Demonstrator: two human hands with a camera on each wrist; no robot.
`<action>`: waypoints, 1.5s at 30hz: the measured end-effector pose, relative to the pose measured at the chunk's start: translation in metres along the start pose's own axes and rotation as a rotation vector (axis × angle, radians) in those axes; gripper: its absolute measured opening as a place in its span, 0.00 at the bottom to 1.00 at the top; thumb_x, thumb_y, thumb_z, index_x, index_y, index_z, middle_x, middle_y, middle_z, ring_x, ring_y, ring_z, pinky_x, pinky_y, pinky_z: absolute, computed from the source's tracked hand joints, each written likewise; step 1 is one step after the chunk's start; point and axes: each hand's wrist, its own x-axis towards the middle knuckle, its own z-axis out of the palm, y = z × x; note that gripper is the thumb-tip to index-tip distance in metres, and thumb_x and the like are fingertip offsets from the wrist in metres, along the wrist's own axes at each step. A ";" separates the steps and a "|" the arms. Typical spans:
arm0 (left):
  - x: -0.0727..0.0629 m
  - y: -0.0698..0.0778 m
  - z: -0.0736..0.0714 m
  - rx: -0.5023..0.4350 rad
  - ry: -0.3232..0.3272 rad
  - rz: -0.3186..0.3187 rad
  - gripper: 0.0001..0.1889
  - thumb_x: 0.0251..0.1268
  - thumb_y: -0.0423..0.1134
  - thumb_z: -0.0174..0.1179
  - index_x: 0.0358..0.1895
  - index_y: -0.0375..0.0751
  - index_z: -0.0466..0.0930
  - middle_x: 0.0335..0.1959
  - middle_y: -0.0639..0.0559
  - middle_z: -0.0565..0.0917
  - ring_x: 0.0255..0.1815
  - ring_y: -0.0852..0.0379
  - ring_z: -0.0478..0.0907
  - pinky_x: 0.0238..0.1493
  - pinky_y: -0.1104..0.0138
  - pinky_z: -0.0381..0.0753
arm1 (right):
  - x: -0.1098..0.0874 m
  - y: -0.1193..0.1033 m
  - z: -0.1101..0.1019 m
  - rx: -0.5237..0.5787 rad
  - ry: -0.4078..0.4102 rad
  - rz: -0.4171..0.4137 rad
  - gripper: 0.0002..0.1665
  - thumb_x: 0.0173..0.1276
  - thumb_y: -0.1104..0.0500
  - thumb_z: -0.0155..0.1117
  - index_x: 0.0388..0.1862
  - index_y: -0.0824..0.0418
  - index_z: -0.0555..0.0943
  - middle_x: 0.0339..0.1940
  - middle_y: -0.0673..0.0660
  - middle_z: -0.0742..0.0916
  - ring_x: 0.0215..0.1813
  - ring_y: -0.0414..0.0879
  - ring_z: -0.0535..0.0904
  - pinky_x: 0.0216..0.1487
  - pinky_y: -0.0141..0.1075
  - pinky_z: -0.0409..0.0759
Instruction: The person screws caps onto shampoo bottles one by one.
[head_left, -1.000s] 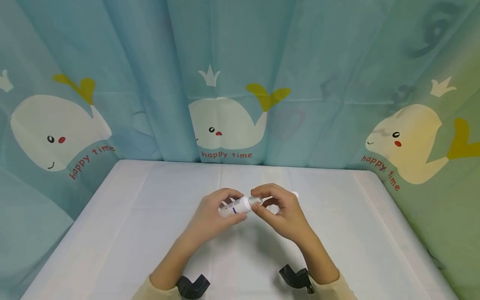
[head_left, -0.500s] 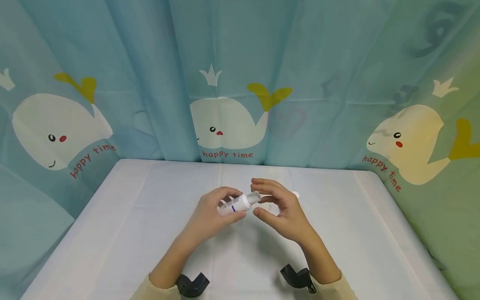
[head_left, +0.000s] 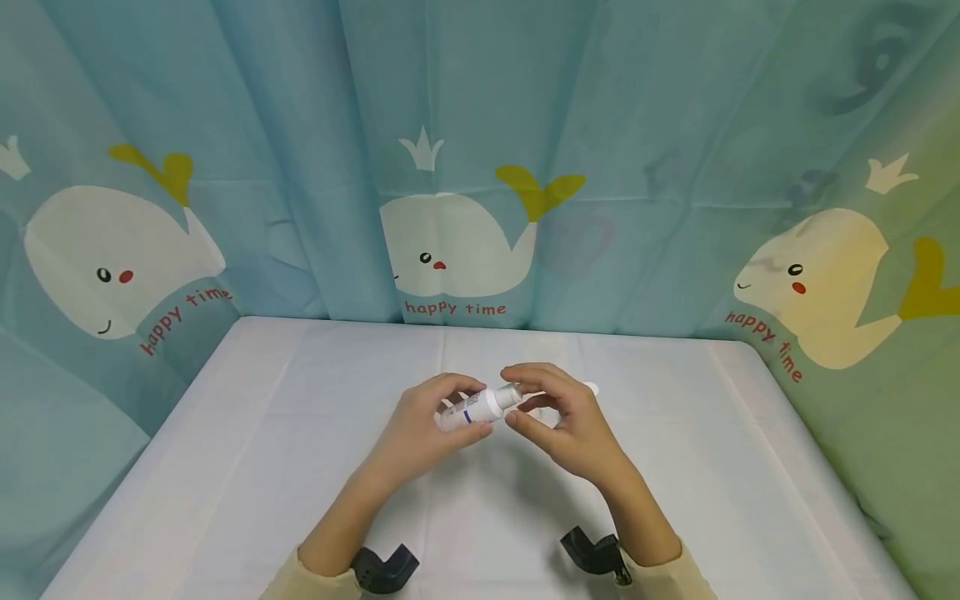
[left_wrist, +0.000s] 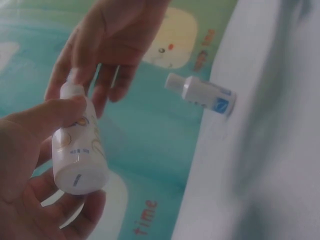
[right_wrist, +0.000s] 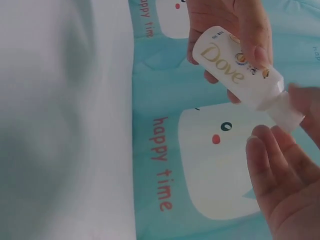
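Note:
My left hand [head_left: 427,425] grips a small white Dove bottle [right_wrist: 235,65] round its body, tilted with its cap end toward the right. A blue mark shows on its side in the head view. Around the white cap [right_wrist: 286,112] my right hand [head_left: 566,421] spreads its thumb and fingers loosely. In the right wrist view its blurred thumb overlaps the cap, while the fingertips [right_wrist: 256,142] lie close to the cap's end. Past the right hand stands a second white bottle [left_wrist: 207,95] with a blue label patch, mostly hidden in the head view.
A white-covered table [head_left: 300,483] lies under both hands. Behind it hangs a blue-green curtain [head_left: 637,167] with printed whales. Black wrist mounts [head_left: 386,571] sit at both sleeves.
One second ago my right fingers held the cap; half a second ago they were spread away from it. Now they have come back in toward it. The left hand keeps its grip.

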 end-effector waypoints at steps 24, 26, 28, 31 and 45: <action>0.000 0.000 0.001 -0.005 0.000 0.000 0.21 0.54 0.44 0.75 0.52 0.52 0.82 0.47 0.65 0.84 0.41 0.65 0.78 0.42 0.67 0.81 | 0.001 0.003 0.000 -0.047 0.001 -0.077 0.23 0.62 0.69 0.71 0.57 0.62 0.82 0.53 0.58 0.87 0.49 0.47 0.85 0.45 0.39 0.86; 0.000 -0.002 0.002 -0.002 -0.003 0.000 0.21 0.54 0.45 0.75 0.52 0.52 0.82 0.47 0.65 0.84 0.41 0.65 0.78 0.42 0.67 0.81 | 0.001 0.004 0.000 -0.065 0.007 -0.078 0.20 0.62 0.69 0.71 0.54 0.62 0.83 0.50 0.59 0.88 0.48 0.46 0.86 0.44 0.38 0.86; 0.000 -0.003 0.003 0.000 -0.004 0.001 0.21 0.54 0.45 0.75 0.52 0.52 0.82 0.47 0.65 0.83 0.41 0.65 0.77 0.41 0.67 0.80 | 0.001 0.004 0.000 -0.083 0.015 -0.064 0.19 0.61 0.67 0.72 0.52 0.62 0.84 0.48 0.57 0.89 0.45 0.44 0.86 0.43 0.36 0.86; 0.000 -0.003 0.004 -0.001 -0.001 0.002 0.21 0.54 0.45 0.76 0.52 0.52 0.82 0.47 0.64 0.84 0.41 0.64 0.77 0.41 0.68 0.80 | 0.001 0.005 0.001 -0.108 0.030 -0.045 0.19 0.60 0.66 0.74 0.51 0.60 0.85 0.45 0.53 0.89 0.42 0.42 0.85 0.41 0.35 0.86; -0.001 -0.002 0.005 0.014 0.002 -0.002 0.21 0.54 0.44 0.76 0.52 0.51 0.82 0.48 0.62 0.83 0.42 0.64 0.78 0.41 0.68 0.81 | 0.001 -0.001 0.003 -0.142 0.029 -0.013 0.18 0.61 0.65 0.73 0.50 0.60 0.85 0.46 0.52 0.89 0.41 0.42 0.85 0.40 0.36 0.86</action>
